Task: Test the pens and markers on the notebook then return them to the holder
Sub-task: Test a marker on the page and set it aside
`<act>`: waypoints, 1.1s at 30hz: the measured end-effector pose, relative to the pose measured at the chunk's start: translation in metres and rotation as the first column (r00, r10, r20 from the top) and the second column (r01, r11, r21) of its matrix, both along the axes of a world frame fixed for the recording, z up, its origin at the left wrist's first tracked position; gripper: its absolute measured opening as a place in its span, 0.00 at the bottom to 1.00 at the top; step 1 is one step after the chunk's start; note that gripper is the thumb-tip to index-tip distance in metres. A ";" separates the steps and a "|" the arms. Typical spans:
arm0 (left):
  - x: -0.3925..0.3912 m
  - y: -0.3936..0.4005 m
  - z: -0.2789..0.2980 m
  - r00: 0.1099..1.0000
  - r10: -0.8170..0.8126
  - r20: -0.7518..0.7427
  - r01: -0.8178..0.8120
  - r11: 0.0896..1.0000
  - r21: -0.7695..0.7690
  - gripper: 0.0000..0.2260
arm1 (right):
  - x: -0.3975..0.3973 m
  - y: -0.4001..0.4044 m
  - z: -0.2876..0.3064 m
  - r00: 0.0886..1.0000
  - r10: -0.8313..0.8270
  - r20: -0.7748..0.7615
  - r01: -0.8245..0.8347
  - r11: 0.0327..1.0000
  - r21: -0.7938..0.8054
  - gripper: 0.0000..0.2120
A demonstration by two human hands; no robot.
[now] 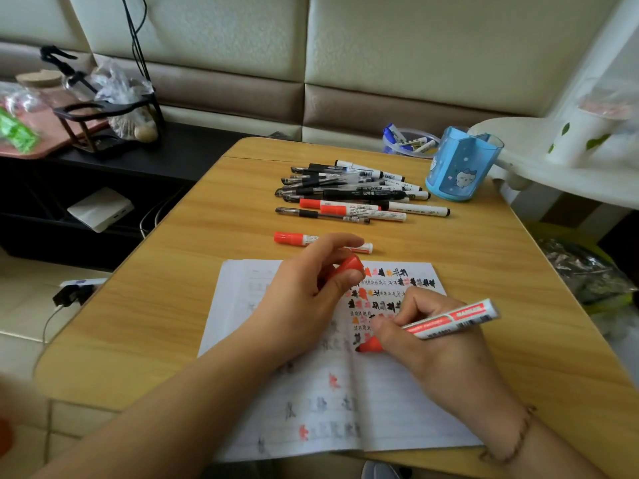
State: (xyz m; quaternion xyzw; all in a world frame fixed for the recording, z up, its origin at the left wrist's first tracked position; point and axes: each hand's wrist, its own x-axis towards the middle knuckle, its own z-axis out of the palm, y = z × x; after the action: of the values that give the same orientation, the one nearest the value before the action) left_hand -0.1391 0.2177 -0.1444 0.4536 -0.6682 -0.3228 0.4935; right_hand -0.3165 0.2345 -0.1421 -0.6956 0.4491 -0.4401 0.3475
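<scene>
An open lined notebook (387, 402) lies on the wooden table (193, 292), its right page full of red and black test marks. My right hand (432, 344) grips a red marker (453, 319) with its tip down on the page. My left hand (304, 299) rests on the left page and pinches the marker's red cap (347, 267). Another capped red marker (294, 238) lies just beyond the notebook. A pile of pens and markers (356, 193) lies farther back. The blue holder (461, 164) stands at the back right.
A clear tub with blue markers (408, 141) sits behind the holder. A white plastic shelf (553, 157) overhangs the table's right rear corner. A dark low cabinet (103, 188) with clutter stands to the left. A padded wall runs along the back.
</scene>
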 end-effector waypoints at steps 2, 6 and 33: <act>0.000 0.000 0.000 1.000 -0.003 0.001 0.003 1.000 0.009 0.12 | 0.000 0.000 -0.001 1.000 0.002 0.005 -0.002 1.000 -0.006 0.17; 0.000 -0.001 0.000 1.000 -0.008 -0.029 0.009 1.000 0.023 0.12 | -0.001 0.000 0.000 1.000 0.014 0.028 -0.014 1.000 -0.005 0.17; 0.000 0.004 0.007 0.999 -0.015 0.042 0.014 0.999 0.035 0.07 | -0.016 -0.003 0.013 0.908 -0.003 0.419 -0.080 0.980 0.181 0.16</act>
State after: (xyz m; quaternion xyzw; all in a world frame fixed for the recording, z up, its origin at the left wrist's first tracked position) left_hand -0.1391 0.2216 -0.1374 0.4639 -0.6760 -0.3283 0.4690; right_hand -0.3322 0.2311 -0.1286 -0.5571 0.3913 -0.5258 0.5100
